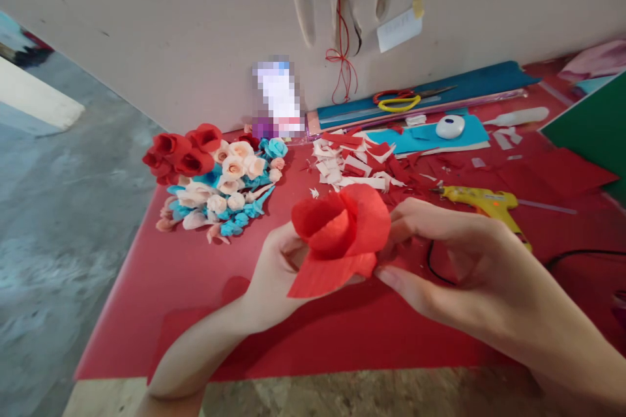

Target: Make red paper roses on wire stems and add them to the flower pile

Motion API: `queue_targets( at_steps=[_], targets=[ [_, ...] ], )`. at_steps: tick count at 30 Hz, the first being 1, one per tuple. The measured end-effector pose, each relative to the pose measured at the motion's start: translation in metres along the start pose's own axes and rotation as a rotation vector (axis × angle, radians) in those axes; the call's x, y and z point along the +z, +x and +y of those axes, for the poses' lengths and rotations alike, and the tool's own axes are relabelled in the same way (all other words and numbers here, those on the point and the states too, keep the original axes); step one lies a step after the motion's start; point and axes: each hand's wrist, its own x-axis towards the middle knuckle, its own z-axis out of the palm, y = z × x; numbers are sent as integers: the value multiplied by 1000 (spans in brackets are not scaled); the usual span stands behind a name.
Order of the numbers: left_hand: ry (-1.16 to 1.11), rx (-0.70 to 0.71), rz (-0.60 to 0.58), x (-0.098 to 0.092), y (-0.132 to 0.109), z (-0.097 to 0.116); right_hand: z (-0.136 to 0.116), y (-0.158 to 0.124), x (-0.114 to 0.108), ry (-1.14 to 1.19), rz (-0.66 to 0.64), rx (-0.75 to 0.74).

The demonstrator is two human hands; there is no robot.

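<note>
A red paper flower (337,228) is held up over the red table, its petals overlapping around an open middle. My left hand (274,273) is closed around it from beneath and behind; most of those fingers are hidden by the petals. At the flower's lower right edge, my right hand (440,260) pinches the red paper between thumb and fingers. One petal spreads out flat toward the lower left. Just past my right hand, a yellow glue gun (482,199) lies on its side with a glue stick in its back end.
Finished paper flowers (215,176) in red, cream and blue are heaped at the left. Paper scraps (355,163) lie mid-table. Scissors (398,101) rest on blue paper (469,92) by the wall. A phone (278,98) leans there. A black cord (587,254) crosses the right side.
</note>
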Motion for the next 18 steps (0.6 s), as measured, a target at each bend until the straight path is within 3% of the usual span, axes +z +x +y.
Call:
queue_targets(
  at_steps=[12,18],
  targets=[
    [-82,139,39,2,0,-10,-1,-3,0,-95,24,-121],
    [-8,87,53,-2,5,-13,0,-9,7,-249,250,-347]
  ],
)
